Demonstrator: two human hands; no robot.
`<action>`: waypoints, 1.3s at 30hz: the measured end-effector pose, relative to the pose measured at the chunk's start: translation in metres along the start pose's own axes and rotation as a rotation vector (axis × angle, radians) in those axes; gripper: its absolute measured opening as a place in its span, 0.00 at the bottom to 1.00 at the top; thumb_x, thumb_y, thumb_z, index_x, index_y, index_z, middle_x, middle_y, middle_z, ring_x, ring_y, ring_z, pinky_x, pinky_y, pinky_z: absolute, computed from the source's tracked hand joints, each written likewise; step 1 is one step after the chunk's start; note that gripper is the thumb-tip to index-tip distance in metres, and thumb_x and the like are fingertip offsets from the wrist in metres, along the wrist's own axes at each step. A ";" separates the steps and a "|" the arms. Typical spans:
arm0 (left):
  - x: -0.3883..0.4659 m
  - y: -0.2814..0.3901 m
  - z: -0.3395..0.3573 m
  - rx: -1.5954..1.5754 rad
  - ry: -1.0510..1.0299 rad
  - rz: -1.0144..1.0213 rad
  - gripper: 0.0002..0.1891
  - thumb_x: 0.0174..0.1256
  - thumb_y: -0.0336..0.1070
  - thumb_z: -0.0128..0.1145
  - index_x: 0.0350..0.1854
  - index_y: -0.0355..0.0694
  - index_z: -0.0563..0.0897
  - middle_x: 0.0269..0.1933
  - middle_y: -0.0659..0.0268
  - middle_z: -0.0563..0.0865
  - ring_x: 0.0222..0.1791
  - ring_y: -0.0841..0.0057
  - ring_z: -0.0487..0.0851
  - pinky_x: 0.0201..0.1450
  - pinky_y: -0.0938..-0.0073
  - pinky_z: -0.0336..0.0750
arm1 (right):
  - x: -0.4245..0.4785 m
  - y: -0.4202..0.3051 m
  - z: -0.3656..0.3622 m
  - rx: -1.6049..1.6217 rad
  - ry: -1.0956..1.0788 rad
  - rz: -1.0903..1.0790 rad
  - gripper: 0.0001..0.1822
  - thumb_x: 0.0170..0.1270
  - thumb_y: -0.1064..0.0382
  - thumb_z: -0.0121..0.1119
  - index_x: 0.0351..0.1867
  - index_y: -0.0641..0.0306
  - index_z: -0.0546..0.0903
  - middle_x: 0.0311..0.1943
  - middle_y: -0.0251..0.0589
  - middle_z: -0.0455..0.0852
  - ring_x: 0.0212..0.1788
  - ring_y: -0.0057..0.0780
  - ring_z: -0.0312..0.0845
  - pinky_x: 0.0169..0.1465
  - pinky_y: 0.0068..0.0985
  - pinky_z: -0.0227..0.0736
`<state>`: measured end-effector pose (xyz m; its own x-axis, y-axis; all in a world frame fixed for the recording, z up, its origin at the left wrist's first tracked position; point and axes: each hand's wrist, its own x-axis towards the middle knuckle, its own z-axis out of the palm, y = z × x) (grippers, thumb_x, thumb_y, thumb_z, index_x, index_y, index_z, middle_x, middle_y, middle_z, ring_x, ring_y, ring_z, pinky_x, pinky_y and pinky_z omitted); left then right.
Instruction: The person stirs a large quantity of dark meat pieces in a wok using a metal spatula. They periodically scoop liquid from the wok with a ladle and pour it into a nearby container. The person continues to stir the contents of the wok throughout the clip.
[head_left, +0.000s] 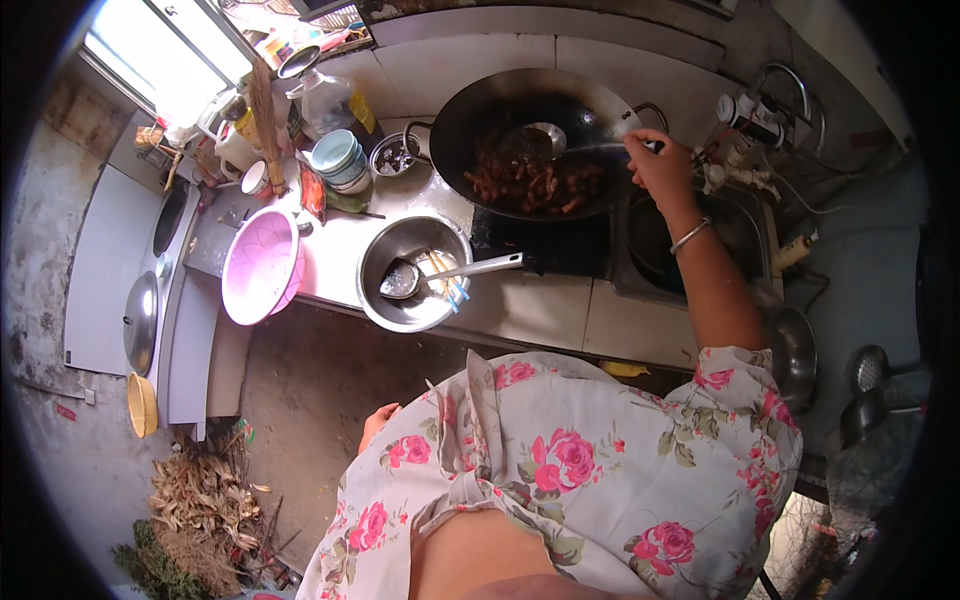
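Note:
My right hand (661, 166) grips the handle of a metal ladle (553, 139) over the right rim of a large wok (480, 112). The ladle's bowl rests among glossy, dark brown pieces of food (536, 180), which look like chicken feet in sauce. Down at my left side, my left hand (379, 424) is partly covered by my flowered clothing, so its grip cannot be made out. In front of me on the counter, a stainless steel basin (375, 300) holds a second ladle (401, 279) and blue-tipped chopsticks (444, 279).
A pink plastic basin (259, 262) overhangs the counter's edge at left. Stacked bowls (337, 161), a small metal bowl (394, 155) and a large plastic bottle (324, 101) stand behind. Right of the wok is a sink (694, 232) with a faucet (787, 71). Dry husks (202, 495) lie on the floor.

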<state>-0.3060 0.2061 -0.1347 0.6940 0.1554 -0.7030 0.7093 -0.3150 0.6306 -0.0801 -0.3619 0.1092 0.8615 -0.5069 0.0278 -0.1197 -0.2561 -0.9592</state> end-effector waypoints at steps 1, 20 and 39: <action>0.002 -0.001 -0.002 0.010 -0.009 0.001 0.25 0.64 0.43 0.61 0.57 0.30 0.75 0.46 0.61 0.84 0.43 0.80 0.80 0.48 0.79 0.74 | 0.000 0.000 -0.004 0.035 0.015 0.017 0.13 0.59 0.55 0.63 0.39 0.61 0.83 0.20 0.36 0.81 0.18 0.19 0.74 0.23 0.18 0.69; 0.011 0.024 0.001 0.059 -0.036 0.021 0.25 0.65 0.44 0.60 0.58 0.30 0.74 0.46 0.60 0.84 0.44 0.79 0.80 0.48 0.79 0.74 | -0.027 -0.033 -0.028 -0.002 0.013 -0.191 0.09 0.61 0.59 0.63 0.38 0.60 0.84 0.20 0.30 0.80 0.16 0.11 0.69 0.21 0.10 0.65; 0.005 0.054 0.004 0.181 0.026 0.008 0.24 0.64 0.45 0.61 0.56 0.33 0.76 0.47 0.58 0.85 0.45 0.76 0.82 0.48 0.77 0.75 | -0.018 -0.065 -0.039 0.059 -0.048 -0.184 0.11 0.60 0.56 0.62 0.38 0.60 0.84 0.19 0.32 0.80 0.15 0.11 0.70 0.20 0.12 0.66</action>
<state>-0.2650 0.1863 -0.1051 0.7045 0.1756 -0.6877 0.6714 -0.4791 0.5654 -0.1068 -0.3687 0.1816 0.8890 -0.4159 0.1917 0.0697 -0.2908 -0.9542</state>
